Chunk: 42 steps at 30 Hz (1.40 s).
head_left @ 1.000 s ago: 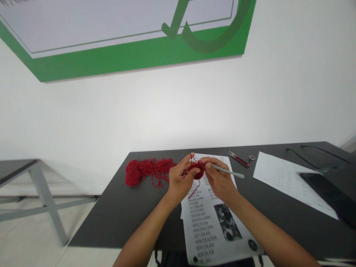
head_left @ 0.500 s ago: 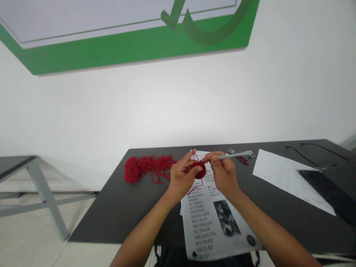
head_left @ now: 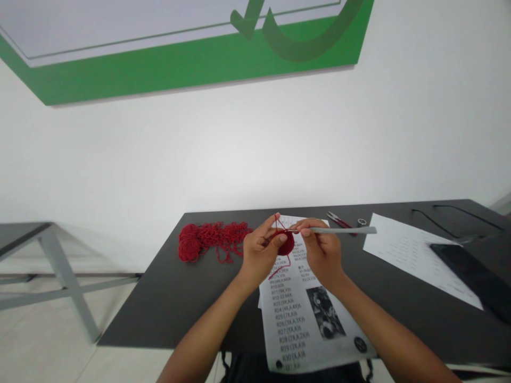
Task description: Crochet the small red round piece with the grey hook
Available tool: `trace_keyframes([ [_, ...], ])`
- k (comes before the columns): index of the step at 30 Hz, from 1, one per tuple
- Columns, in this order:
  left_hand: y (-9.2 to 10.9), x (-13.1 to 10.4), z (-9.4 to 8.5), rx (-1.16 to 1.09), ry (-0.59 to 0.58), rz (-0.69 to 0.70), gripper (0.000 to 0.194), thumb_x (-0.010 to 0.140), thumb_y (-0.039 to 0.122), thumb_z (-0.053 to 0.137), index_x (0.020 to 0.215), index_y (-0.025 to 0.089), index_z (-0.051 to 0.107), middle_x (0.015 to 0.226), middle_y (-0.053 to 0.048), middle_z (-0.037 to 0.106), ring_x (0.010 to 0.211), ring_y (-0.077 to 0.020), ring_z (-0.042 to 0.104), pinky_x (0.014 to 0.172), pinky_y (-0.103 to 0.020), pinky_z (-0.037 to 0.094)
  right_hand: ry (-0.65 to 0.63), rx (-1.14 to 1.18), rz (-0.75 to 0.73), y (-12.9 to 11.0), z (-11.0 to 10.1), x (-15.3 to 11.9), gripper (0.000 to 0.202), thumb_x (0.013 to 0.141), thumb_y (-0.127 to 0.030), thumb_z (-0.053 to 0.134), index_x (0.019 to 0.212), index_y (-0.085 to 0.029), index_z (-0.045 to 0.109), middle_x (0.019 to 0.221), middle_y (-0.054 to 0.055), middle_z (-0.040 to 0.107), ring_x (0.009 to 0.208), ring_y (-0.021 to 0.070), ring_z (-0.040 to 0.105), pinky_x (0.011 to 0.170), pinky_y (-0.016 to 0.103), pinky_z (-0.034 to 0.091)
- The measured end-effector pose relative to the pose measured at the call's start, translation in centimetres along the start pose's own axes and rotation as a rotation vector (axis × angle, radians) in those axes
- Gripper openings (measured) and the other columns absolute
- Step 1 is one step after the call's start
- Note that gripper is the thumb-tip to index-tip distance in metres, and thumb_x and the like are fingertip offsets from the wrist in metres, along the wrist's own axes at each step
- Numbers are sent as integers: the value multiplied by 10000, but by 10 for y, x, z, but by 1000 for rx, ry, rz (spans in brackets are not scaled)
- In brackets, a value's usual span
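Observation:
My left hand (head_left: 258, 251) pinches a small round piece of red crochet (head_left: 286, 244) between thumb and fingers. A strand of red yarn runs up over its raised index finger, and a loose yarn tail (head_left: 280, 270) dangles below the piece. In my right hand (head_left: 322, 247) is a crochet hook (head_left: 347, 230) with a grey handle that points off to the right. Its thin metal tip meets the top edge of the crochet. Further left on the table lies a ball of red yarn (head_left: 189, 243) with a tangled heap of loose strands (head_left: 225, 236).
Under my hands a printed pattern sheet (head_left: 291, 324) overhangs the front edge of the dark table (head_left: 179, 314). Behind my right hand lie red-handled snips (head_left: 339, 221) and a small metal ring (head_left: 361, 222). A second sheet (head_left: 399, 239), a phone (head_left: 471, 271) and eyeglasses (head_left: 439, 226) sit to the right.
The hook's handle has swung from tilting upward to nearly level, its end now further right and lower. My left hand keeps its pinch on the crochet piece almost in place.

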<state>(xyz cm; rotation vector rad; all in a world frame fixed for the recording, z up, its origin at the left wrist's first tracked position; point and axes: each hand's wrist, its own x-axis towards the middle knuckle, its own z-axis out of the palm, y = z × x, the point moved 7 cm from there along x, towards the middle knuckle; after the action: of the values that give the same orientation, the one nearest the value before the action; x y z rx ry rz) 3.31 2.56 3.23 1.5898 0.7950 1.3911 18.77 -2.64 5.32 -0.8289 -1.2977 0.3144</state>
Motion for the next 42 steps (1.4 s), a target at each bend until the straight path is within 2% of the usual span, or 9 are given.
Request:
trace_keyframes([
  [10, 13, -4, -6, 265, 59, 184, 462, 942, 434, 633, 1289, 134, 692, 748, -20, 771, 625, -144, 665, 611, -236, 536, -57, -71, -205, -12, 5, -5, 121, 959, -161, 592, 980, -257, 663, 918, 23, 734, 882, 188, 709, 812, 353, 594],
  [17, 9, -7, -9, 336, 144, 177, 461, 997, 481, 515, 1270, 166, 712, 1103, -103, 788, 842, -217, 756, 723, -299, 601, -164, -214, -383, -18, 13, -16, 275, 934, -84, 615, 1148, -256, 640, 1062, 78, 715, 999, 219, 701, 870, 419, 616],
  [23, 13, -12, -5, 419, 136, 181, 482, 985, 495, 522, 1265, 153, 714, 892, -66, 804, 708, -187, 739, 641, -263, 579, -170, -339, -542, -15, 18, -22, 378, 923, -56, 617, 1243, -257, 617, 1055, 89, 718, 1039, 241, 700, 885, 454, 612],
  [26, 11, -14, -6, 307, 185, 101, 513, 951, 536, 566, 1247, 148, 722, 823, -52, 792, 675, -178, 717, 620, -258, 574, -191, -439, -605, -12, 19, -26, 412, 942, -97, 613, 1321, -258, 587, 1072, 96, 727, 1082, 255, 696, 912, 473, 598],
  [29, 1, -13, -3, 40, 202, -13, 539, 891, 570, 648, 1207, 143, 739, 885, -71, 792, 752, -184, 715, 679, -271, 582, -196, -487, -632, -10, 18, -30, 470, 933, -91, 624, 1364, -271, 573, 1111, 96, 730, 1125, 259, 689, 953, 484, 577],
  [33, -20, -10, 17, -475, 37, -231, 520, 841, 572, 719, 1124, 138, 757, 727, -44, 732, 600, -126, 643, 582, -235, 536, -65, -335, -515, -5, 7, -26, 446, 929, -126, 633, 1316, -348, 622, 1117, 69, 716, 1064, 249, 696, 899, 474, 590],
  [35, -25, -9, 24, -617, -17, -309, 519, 817, 558, 753, 1109, 130, 755, 687, -33, 704, 525, -101, 588, 511, -213, 490, -67, -239, -415, -1, 7, -22, 375, 940, -163, 628, 1256, -364, 659, 1104, 56, 710, 1029, 238, 694, 852, 448, 602],
  [38, -27, -4, 18, -649, 14, -314, 521, 790, 537, 787, 1093, 114, 760, 768, -62, 727, 552, -100, 592, 497, -203, 462, -125, -122, -313, 2, 10, -16, 214, 970, -254, 611, 1142, -336, 707, 1075, 52, 721, 997, 229, 698, 825, 431, 605],
  [42, -16, 8, -1, -568, 68, -155, 550, 781, 559, 785, 1090, 104, 769, 709, -33, 687, 578, -96, 576, 561, -220, 472, -129, -56, -282, -2, 10, -9, 132, 988, -298, 593, 1039, -287, 714, 1031, 52, 767, 956, 226, 713, 850, 450, 583],
])
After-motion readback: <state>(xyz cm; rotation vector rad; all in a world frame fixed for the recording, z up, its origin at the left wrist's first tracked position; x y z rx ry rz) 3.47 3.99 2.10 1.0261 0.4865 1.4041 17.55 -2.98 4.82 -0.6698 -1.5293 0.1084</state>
